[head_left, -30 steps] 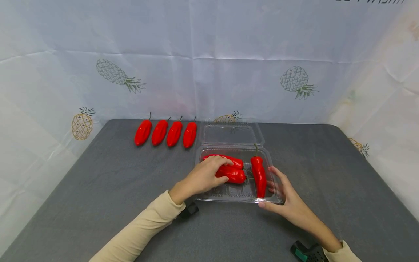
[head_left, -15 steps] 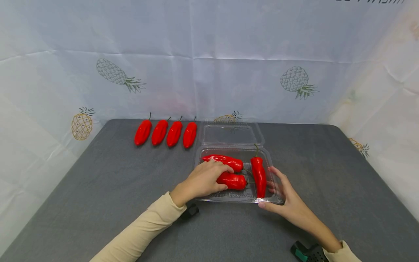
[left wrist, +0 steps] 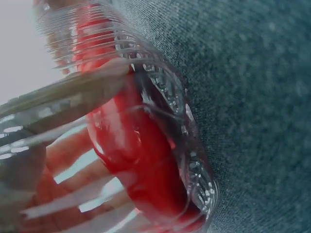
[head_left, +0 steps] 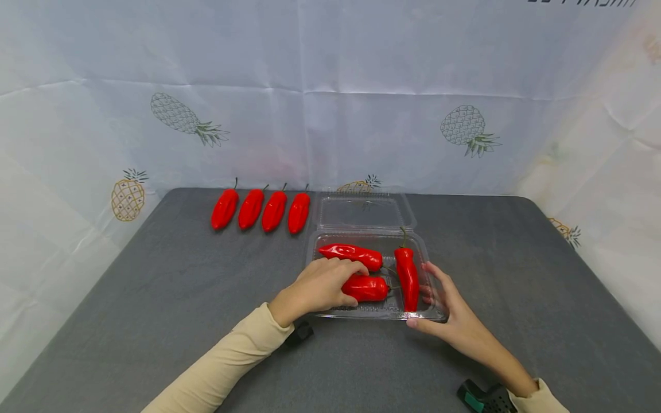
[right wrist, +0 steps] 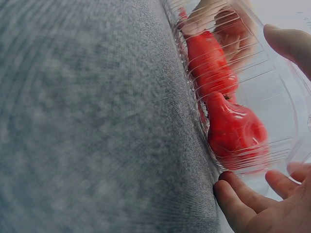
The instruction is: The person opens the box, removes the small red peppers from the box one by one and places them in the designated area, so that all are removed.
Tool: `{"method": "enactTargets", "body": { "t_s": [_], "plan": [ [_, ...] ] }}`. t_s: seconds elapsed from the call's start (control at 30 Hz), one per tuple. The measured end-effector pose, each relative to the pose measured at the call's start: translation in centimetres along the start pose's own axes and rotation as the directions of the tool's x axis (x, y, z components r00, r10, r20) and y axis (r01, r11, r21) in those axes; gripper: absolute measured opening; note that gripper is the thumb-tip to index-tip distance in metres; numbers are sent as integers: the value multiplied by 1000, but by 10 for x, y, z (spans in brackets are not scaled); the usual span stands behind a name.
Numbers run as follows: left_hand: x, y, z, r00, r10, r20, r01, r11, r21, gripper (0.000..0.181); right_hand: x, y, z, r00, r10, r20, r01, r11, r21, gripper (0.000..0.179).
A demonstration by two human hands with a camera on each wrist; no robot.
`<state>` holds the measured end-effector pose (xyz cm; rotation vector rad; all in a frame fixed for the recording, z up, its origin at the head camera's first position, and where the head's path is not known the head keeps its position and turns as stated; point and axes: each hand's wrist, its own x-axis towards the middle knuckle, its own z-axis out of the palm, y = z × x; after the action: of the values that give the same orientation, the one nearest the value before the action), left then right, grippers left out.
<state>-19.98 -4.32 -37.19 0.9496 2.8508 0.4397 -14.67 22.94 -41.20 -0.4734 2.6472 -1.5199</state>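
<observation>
A clear plastic box (head_left: 382, 312) lies opened out, its lid (head_left: 361, 213) folded back behind it. Inside, one red chili pepper (head_left: 353, 254) lies crosswise at the back, and another lengthwise pepper (head_left: 408, 279) lies along the right side. My left hand (head_left: 320, 288) reaches over the left wall and grips the front crosswise pepper (head_left: 369, 288), its tip hidden under the hand. Through the plastic, the left wrist view shows thumb and fingers either side of that pepper (left wrist: 141, 155). My right hand (head_left: 457, 315) holds the box's front right corner, thumb in front, fingers along the side.
Several red peppers (head_left: 274, 211) stand in a row on the grey table (head_left: 206, 287), left of the lid. A white pineapple-print cloth (head_left: 330, 137) hangs behind and along the sides. Dark devices sit at both wrists, one with a green patch (head_left: 474, 402).
The left hand has drawn the front crosswise pepper a little toward the person, widening the gap to the back one. The right hand stays at the box's corner.
</observation>
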Motion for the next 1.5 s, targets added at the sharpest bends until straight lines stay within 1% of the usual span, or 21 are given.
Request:
{"method": "enactTargets", "body": {
  "t_s": [0.13,0.37,0.47,0.67,0.77,0.87,1.0,1.2,1.37,1.5],
  "plan": [
    [0,0,0,1000,-4,-3,4,1000,5,50,0,0,0,1000,4,1,-4,1000,2,103],
    [0,-1,0,999,17,-30,-16,999,35,49,1,1,1,1000,-14,-4,14,1000,5,103],
    [0,-2,0,999,18,-34,-18,1000,17,50,1,1,1,1000,-19,-2,19,1000,5,102],
    [-1,-3,-1,999,12,-37,-14,999,-52,50,1,1,1,1000,-15,0,15,1000,5,103],
    [-1,-3,-1,1000,12,-27,-14,997,-78,50,1,0,0,1000,-11,0,11,1000,3,103],
    [0,-2,-1,1000,8,-7,-9,996,-84,49,1,0,0,1000,-5,0,5,1000,-4,103],
    [0,-1,-1,1000,0,15,1,997,-74,49,1,-1,0,1000,3,0,-3,1000,-11,103],
    [0,0,0,1000,-7,19,8,999,-34,49,0,-1,0,1000,19,-3,-19,1000,-16,104],
    [0,0,0,1000,5,-12,-5,1000,-1,44,0,-1,1,1000,11,-4,-11,1000,-15,104],
    [-1,-1,0,999,17,-41,-18,1000,-21,41,0,-1,0,1000,6,-2,-6,1000,-9,103]
  ]
}}
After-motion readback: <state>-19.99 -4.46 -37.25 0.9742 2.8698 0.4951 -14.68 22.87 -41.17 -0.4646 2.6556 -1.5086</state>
